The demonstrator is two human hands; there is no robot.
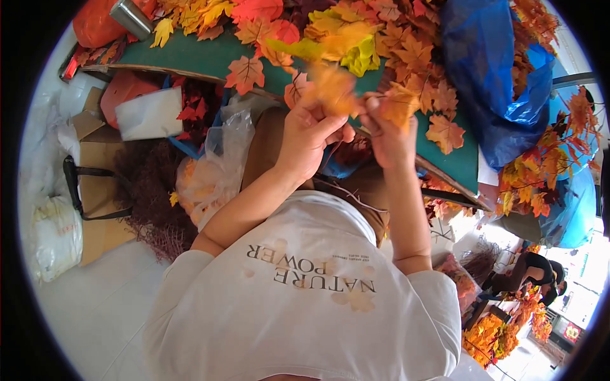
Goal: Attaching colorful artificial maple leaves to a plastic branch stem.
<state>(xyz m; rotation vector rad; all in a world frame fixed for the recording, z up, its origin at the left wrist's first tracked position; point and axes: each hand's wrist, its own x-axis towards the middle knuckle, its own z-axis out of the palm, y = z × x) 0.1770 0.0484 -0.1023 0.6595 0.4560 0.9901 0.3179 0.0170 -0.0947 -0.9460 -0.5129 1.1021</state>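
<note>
My left hand [305, 140] is closed in a pinch near the table's front edge. An orange-yellow artificial maple leaf [332, 89], blurred by motion, rises from its fingertips. Close beside it, on the right, my right hand [393, 143] is closed on another orange artificial maple leaf [400, 106], its thumb and forefinger almost touching my left fingers. A thin brown stem [352, 193] runs across my lap below the hands; whether it joins the held leaves I cannot tell. Red, orange and yellow leaves [406, 47] lie heaped on the green table [184, 57] just beyond.
A blue plastic bag [486, 76] bulges on the table's right, beside leafy sprays [553, 171]. A metal tumbler [131, 19] lies at the far left. Cardboard boxes [105, 235], dark twigs [152, 190] and a clear bag [225, 143] crowd the left. Another person [537, 273] is at lower right.
</note>
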